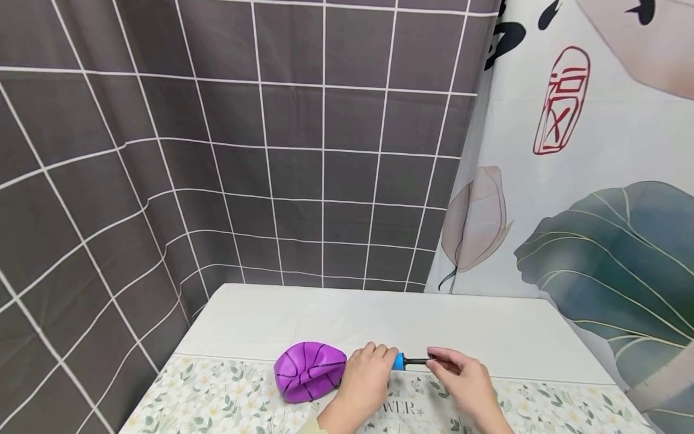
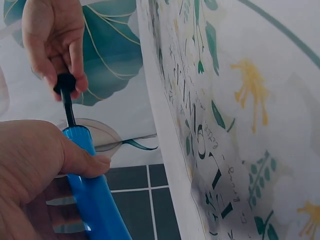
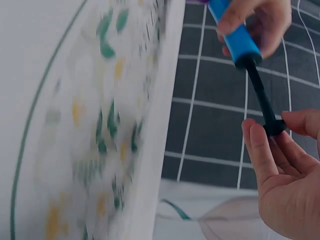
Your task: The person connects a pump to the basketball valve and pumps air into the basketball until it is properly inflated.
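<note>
My left hand (image 1: 366, 375) grips the blue barrel of a hand pump (image 2: 95, 200), fingers wrapped round it. From the barrel's end a black rod (image 3: 262, 95) sticks out to the right, with a black handle (image 3: 274, 127) at its tip. The thumb and fingers of my right hand (image 1: 462, 381) pinch that handle. Just left of my left hand lies a purple ball (image 1: 309, 372) with black lines, partly deflated, its front side caved in. The pump's left end is hidden behind my left hand in the head view.
Under the hands is a table with a floral cloth (image 1: 217, 386) and a plain white strip (image 1: 325, 307) along its back. A dark curtain with white grid lines (image 1: 293, 169) hangs behind and at the left. At the right hangs a white curtain with leaf prints (image 1: 612, 259).
</note>
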Demonstrator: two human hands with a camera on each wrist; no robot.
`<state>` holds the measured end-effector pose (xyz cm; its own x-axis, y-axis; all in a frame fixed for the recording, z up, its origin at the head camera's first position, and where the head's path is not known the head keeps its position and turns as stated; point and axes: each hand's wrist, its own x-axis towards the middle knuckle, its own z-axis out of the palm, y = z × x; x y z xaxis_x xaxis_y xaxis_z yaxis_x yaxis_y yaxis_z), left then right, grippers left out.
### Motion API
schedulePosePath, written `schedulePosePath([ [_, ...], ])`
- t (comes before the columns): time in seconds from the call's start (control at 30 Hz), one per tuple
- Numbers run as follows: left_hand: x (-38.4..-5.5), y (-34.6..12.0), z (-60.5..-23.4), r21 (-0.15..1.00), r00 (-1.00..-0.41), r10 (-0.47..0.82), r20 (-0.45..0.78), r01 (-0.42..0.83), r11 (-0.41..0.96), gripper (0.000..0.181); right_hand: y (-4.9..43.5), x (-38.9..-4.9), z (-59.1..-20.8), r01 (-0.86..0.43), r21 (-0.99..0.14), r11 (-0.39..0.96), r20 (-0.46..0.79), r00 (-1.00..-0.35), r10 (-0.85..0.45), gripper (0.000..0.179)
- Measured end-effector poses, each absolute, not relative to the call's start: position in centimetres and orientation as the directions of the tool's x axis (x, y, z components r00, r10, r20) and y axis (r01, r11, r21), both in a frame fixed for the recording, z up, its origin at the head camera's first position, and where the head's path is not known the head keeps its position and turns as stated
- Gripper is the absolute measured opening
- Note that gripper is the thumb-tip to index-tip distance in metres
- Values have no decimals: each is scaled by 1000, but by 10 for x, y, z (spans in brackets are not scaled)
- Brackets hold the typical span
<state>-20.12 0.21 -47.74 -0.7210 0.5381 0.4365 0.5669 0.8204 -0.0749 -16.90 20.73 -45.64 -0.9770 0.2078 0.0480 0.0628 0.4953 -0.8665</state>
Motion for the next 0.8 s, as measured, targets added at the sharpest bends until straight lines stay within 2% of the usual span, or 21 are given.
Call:
schedulePosePath([
  [0.27,-203,1,-478,-68,-719,536,442,569,820,54,249,-164,-446,150,-852,502,-27,-970,243,48],
  [0.5,-202,1,-478,-81,-714,538,448,567,819,55,256,-162,-447,172,-857,485,-54,-967,248,47],
  [0.63,-202,1,-477,-80,-713,532,456,562,823,54,255,-163,-446,162,-862,481,-41,-967,251,51],
  [0.8,-202,1,-475,-107,-711,530,462,549,829,53,246,-166,-447,133,-855,502,3,-965,261,43],
])
